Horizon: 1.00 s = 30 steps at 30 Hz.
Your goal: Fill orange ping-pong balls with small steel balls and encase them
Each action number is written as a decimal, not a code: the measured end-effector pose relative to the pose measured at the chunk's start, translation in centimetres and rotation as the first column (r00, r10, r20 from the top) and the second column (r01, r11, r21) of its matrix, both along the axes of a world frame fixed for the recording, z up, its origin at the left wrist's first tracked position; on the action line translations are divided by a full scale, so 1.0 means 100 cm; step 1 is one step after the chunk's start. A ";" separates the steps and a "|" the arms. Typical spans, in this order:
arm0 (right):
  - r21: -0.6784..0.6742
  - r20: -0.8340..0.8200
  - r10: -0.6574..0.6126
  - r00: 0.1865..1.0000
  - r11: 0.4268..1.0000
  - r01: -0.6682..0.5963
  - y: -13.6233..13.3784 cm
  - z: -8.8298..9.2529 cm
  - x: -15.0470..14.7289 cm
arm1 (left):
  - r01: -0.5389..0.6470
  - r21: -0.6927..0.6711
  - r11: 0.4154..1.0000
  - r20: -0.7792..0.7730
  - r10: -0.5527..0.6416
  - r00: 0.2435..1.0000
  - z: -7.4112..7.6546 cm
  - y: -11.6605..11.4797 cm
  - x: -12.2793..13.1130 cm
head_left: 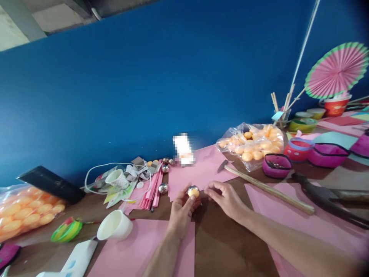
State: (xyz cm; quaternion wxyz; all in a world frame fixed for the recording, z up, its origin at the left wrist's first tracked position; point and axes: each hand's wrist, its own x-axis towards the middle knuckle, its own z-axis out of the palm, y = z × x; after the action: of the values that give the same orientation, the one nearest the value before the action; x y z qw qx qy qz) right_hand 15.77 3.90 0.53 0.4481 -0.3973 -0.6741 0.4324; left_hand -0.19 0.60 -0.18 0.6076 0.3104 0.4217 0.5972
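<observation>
Above the brown table, my left hand (182, 209) is closed around an orange plastic ball (195, 193), part of whose upper surface is covered with shiny metal pieces. Just to its right, my right hand (225, 197) has its thumb and forefinger pinched together. Whatever these fingertips hold, if anything, is too small to make out. Several silvery balls (163, 188) lie beyond my left hand, beside pink paper strips (152, 189). A magenta box (276, 165) with small metal pieces in it stands to the right.
A wooden-handled hammer (268, 186) lies right of my hands, with a larger dark tool (314, 196) beyond it. Orange balls fill a clear bag (256, 144) at the back and another bag (25, 209) at left. A white cup (114, 227) lies tilted near pink paper (138, 250).
</observation>
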 end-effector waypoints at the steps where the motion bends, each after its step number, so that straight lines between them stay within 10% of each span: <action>1: -0.022 -0.022 0.010 1.000 1.000 -0.011 0.000 0.000 0.000 | 0.000 0.001 1.000 -0.012 0.000 1.000 -0.001 0.000 0.000; 30: -0.193 -0.190 0.148 0.971 0.964 -0.185 -0.002 0.000 -0.003 | 0.022 0.062 0.998 -0.124 -0.014 0.992 -0.003 0.000 0.002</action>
State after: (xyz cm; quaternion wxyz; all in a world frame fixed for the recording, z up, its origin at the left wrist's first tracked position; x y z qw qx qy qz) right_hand 15.44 3.71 0.50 0.4227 -0.3449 -0.6142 0.5702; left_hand 0.00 0.60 -0.48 0.5756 0.3697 0.4366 0.5843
